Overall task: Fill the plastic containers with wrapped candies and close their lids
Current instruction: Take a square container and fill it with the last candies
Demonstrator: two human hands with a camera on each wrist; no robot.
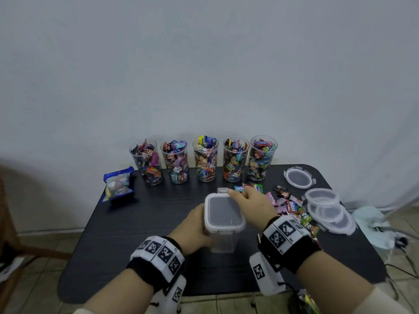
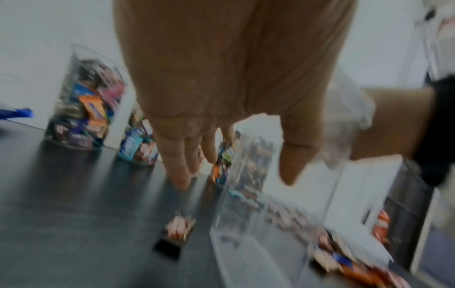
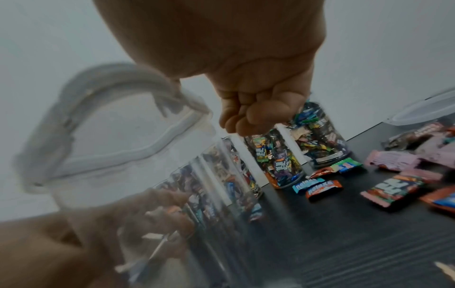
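the left hand has its grip wrapped round the side of a clear square container standing on the black table. the right hand, fingers curled, holds the container's lid at its far edge. loose wrapped candies lie just right of that grip, five candy-filled cups stand beyond it, and spare round lids lie farther right.
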